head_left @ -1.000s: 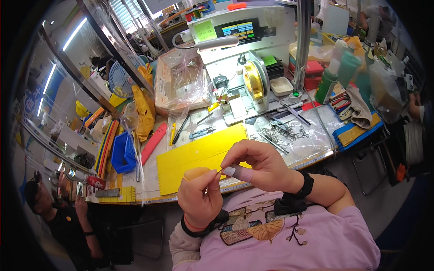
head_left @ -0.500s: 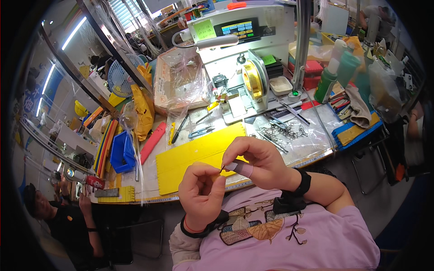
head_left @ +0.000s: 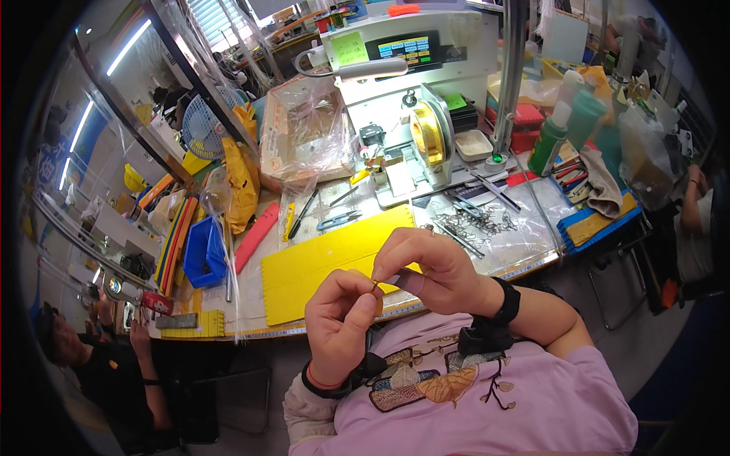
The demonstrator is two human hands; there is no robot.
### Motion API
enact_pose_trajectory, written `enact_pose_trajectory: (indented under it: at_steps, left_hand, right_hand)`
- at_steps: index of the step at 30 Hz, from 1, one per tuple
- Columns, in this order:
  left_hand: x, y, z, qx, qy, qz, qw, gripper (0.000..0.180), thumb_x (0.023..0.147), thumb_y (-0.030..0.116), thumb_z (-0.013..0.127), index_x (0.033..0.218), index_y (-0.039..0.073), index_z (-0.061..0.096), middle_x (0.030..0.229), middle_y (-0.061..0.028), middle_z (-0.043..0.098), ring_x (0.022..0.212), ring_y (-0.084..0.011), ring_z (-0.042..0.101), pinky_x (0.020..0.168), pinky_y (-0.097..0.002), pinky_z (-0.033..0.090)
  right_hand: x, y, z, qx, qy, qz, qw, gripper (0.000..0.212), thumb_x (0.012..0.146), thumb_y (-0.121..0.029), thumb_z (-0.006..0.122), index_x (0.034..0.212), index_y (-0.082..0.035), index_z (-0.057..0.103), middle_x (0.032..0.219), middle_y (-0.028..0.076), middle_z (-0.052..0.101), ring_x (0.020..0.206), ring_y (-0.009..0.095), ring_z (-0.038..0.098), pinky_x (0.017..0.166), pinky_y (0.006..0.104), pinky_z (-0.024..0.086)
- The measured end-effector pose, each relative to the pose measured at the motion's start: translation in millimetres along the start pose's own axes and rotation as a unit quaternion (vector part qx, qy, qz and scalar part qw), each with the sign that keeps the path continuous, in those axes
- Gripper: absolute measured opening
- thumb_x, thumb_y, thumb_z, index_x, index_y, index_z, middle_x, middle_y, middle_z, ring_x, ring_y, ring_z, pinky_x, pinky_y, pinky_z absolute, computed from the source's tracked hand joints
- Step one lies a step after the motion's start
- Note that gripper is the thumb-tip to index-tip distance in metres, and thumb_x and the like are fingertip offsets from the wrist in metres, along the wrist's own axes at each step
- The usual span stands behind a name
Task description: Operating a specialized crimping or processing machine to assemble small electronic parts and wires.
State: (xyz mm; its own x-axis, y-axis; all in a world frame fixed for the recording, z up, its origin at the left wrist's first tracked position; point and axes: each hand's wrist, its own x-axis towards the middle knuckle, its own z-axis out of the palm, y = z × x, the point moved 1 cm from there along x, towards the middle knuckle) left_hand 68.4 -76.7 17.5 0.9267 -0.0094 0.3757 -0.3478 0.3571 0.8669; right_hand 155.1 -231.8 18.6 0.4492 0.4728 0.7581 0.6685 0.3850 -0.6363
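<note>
Close together in front of my chest, my left hand (head_left: 338, 323) and my right hand (head_left: 437, 267) meet at their fingertips. Both are closed in a pinch on a small thin dark piece (head_left: 376, 286); its kind is too small to tell. A greyish wrap (head_left: 407, 281) covers one finger of the right hand. Beyond the hands, a yellow board (head_left: 319, 273) with notched edges lies along the table's front edge. Behind it a white machine (head_left: 414, 68) carries a golden spool (head_left: 428, 135) and a lit screen.
On the right side of the table lie tweezers (head_left: 465, 204) and many small dark wire pieces (head_left: 487, 220). A blue bin (head_left: 204, 253), a red strip (head_left: 257, 238) and a plastic-covered box (head_left: 304, 129) stand to the left. Another person (head_left: 99, 372) sits at lower left.
My left hand has shifted slightly up and to the right, its thumb turned a little. The fingertips of both hands stay together on the thin piece.
</note>
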Motion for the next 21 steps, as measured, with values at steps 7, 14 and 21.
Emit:
enact_pose_trajectory:
  at_steps: [7, 14, 21]
  left_hand:
    - [-2, -4, -4, 0.007, 0.005, 0.019, 1.0, 0.007, 0.091, -0.002, 0.056, 0.097, -0.003, 0.054, 0.09, -0.0071, 0.061, 0.069, -0.006, 0.05, 0.062, -0.0202, 0.04]
    - [-4, -4, -6, 0.038, 0.038, 0.021, 0.998, 0.006, 0.088, -0.003, 0.06, 0.093, -0.002, 0.058, 0.085, -0.0049, 0.064, 0.065, -0.0018, 0.051, 0.059, -0.0164, 0.039]
    - [-5, -3, -7, 0.046, 0.057, 0.039, 0.997, 0.006, 0.084, -0.004, 0.062, 0.089, -0.001, 0.059, 0.083, -0.0052, 0.066, 0.062, -0.0005, 0.051, 0.056, -0.0154, 0.038]
  right_hand:
    - [3, -2, -1, -0.029, -0.019, -0.017, 0.999, 0.025, 0.077, 0.01, 0.063, 0.097, -0.006, 0.063, 0.09, 0.006, 0.062, 0.086, 0.024, 0.061, 0.075, 0.0326, 0.049]
    - [6, 6, 1, -0.017, -0.029, -0.048, 0.998, 0.025, 0.079, 0.012, 0.061, 0.095, -0.007, 0.062, 0.092, 0.008, 0.064, 0.081, 0.021, 0.06, 0.07, 0.0301, 0.047]
    - [9, 11, 5, 0.013, -0.035, -0.055, 0.998, 0.028, 0.077, 0.015, 0.061, 0.094, -0.006, 0.062, 0.092, 0.007, 0.064, 0.083, 0.021, 0.062, 0.072, 0.0304, 0.049]
